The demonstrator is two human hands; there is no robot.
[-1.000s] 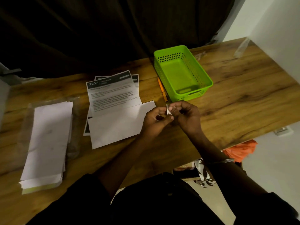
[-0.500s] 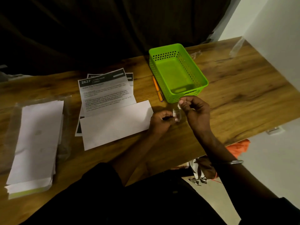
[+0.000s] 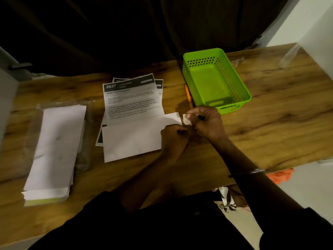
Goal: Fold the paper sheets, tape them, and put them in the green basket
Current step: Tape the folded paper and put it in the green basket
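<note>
A printed sheet [image 3: 132,101] lies mid-table with its lower part folded up into a white flap [image 3: 134,138]. More printed sheets peek out beneath it. My left hand [image 3: 173,139] rests curled on the flap's right end, pressing it down. My right hand [image 3: 205,122] pinches a small whitish piece of tape [image 3: 186,120] just off the flap's top right corner. The green basket [image 3: 215,81] stands empty behind my right hand.
A stack of folded white sheets [image 3: 54,150] lies on a clear plastic sleeve at the left. An orange pencil [image 3: 188,96] sits against the basket's left side. The wooden table's [image 3: 279,114] near edge runs under my forearms, and dark curtain hangs behind.
Both hands have moved left from beside the sheet. My left hand now sits on the folded flap, and my right hand has brought the tape to the flap's corner.
</note>
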